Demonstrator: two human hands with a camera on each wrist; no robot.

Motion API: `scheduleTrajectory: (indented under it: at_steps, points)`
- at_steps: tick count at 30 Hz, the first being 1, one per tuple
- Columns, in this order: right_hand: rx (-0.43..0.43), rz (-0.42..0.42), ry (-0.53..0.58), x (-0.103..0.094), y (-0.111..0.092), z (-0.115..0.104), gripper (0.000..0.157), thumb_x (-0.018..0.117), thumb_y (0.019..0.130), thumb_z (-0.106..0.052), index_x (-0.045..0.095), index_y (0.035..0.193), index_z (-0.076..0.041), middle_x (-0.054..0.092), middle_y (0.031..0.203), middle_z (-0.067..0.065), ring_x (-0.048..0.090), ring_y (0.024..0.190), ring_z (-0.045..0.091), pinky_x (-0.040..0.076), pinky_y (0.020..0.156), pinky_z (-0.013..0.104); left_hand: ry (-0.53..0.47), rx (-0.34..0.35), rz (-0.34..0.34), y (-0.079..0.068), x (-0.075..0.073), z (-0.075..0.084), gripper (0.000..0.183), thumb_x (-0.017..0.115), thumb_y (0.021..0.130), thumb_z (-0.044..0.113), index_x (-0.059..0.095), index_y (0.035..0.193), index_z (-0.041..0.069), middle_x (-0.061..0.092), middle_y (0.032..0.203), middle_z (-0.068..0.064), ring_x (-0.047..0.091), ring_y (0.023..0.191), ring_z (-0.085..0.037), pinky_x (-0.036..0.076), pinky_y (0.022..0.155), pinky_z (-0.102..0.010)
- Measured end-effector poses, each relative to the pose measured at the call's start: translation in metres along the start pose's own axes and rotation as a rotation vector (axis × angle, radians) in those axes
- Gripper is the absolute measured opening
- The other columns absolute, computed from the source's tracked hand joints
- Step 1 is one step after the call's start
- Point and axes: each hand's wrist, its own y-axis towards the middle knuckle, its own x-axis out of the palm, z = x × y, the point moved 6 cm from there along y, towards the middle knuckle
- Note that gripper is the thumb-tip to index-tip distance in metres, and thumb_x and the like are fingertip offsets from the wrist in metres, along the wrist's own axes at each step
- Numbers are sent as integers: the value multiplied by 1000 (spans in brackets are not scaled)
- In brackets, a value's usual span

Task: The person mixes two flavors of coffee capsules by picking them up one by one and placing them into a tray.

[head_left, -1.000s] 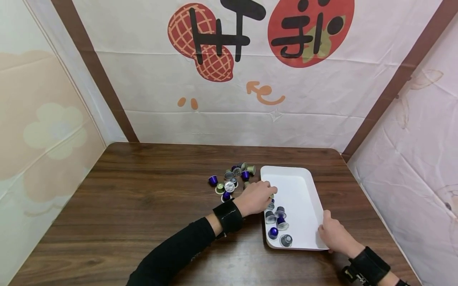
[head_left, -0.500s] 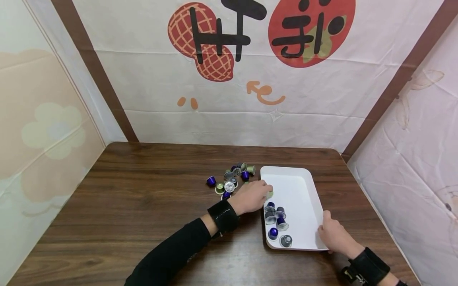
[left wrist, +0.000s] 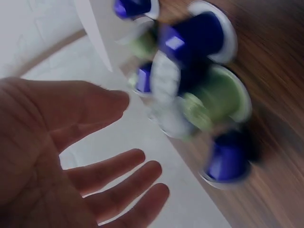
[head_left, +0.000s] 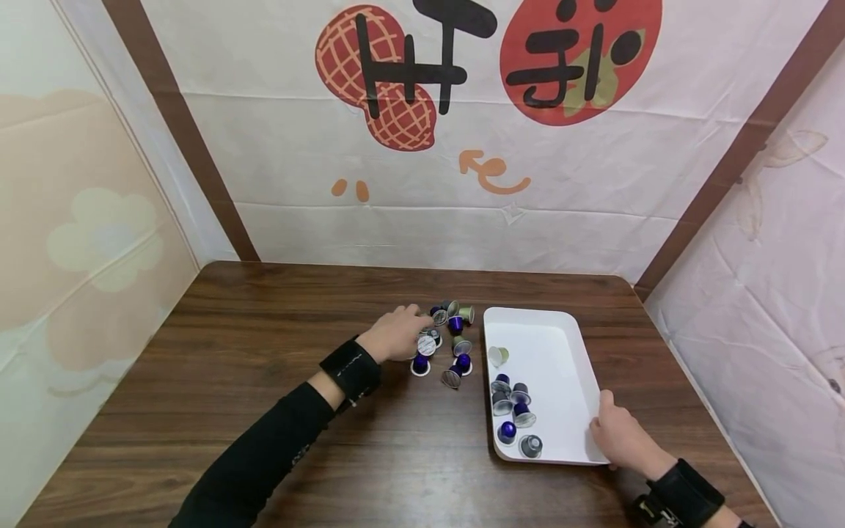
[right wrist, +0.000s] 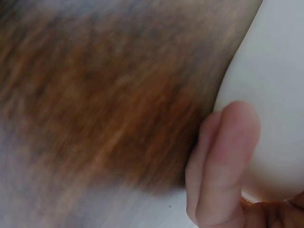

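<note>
My left hand (head_left: 396, 334) hovers at the left side of a pile of coffee capsules, hiding some of them. In the left wrist view its thumb and fingers are spread with nothing between them, near a green capsule (left wrist: 221, 97) and a blue capsule (left wrist: 228, 159), both blurred. My right hand (head_left: 623, 436) grips the near right corner of a white tray (head_left: 554, 367); the right wrist view has its fingers (right wrist: 228, 156) curled at the rim. Along the tray's left side lie a pale green capsule (head_left: 499, 356), a grey capsule (head_left: 531, 445) and several blue and silver ones.
The pile sits just left of the tray on a brown wooden table (head_left: 264, 367). At its near side lie a blue capsule (head_left: 419, 363) and a tipped silver-rimmed capsule (head_left: 452, 377). A printed white cloth (head_left: 409, 235) hangs behind the table.
My left hand has let go of the pale green capsule in the tray and moved left to the pile, uncovering capsules beside the tray. The right hand keeps its grip on the tray.
</note>
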Motion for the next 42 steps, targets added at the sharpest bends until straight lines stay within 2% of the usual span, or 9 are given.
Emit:
scheduleTrajectory:
  at_steps: [3,7,10,16,24,30,35,39,42]
  points:
    - [-1,1,-7,0,0,0,30,37,94,-2,20,115,12,48,67,15,53,42,21,43,42,34,30,-44,-57,-3,7,-14,52,58,86,-1,52,134,15,46,129,-18,47,111,-31,46,79,-39]
    - [15,-7,-13,1,0,1,33,37,94,-2,18,117,13,48,67,15,53,43,21,43,43,33,32,-84,-82,-3,16,-26,48,59,87,0,54,133,15,46,127,-20,47,110,-33,47,79,-41]
    - [28,-15,-15,3,0,2,34,37,94,-3,18,117,13,48,67,15,54,43,21,43,43,33,19,-111,-95,-3,21,-32,45,58,88,2,56,131,16,48,123,-19,48,109,-32,46,82,-43]
    - [22,-14,-14,5,-1,1,32,37,94,-3,19,116,13,48,66,15,54,42,21,43,42,33,7,-146,-143,-4,30,-38,47,54,88,2,55,133,15,51,127,-18,49,116,-33,44,91,-45]
    - [16,-11,-8,5,-2,0,32,37,94,-2,19,116,13,48,65,15,53,42,21,42,42,33,37,-132,-95,-5,34,-41,32,65,88,16,63,120,13,60,112,-11,56,104,-27,48,82,-43]
    - [26,-15,-9,5,-1,2,35,37,94,-3,18,118,14,48,67,16,54,43,21,43,43,33,11,-130,-32,-6,34,-45,15,63,88,10,66,103,12,61,98,-8,57,91,-23,48,72,-40]
    - [20,-11,-13,3,0,2,34,37,94,-3,19,117,13,48,67,15,53,42,21,43,43,33,3,-113,-7,-10,34,-47,16,60,85,3,65,98,11,60,90,-5,56,83,-22,47,68,-37]
    - [11,-11,-8,2,-1,1,32,37,94,-2,19,116,13,48,67,15,53,42,21,43,43,34,-5,-114,21,-14,28,-44,14,60,83,3,65,93,11,56,82,-2,51,75,-19,44,61,-34]
    - [10,-11,-4,1,-1,0,33,37,94,-2,18,116,13,48,67,16,53,42,22,43,43,34,9,-106,62,-18,21,-37,18,61,82,6,66,99,10,57,86,-3,53,78,-19,44,60,-34]
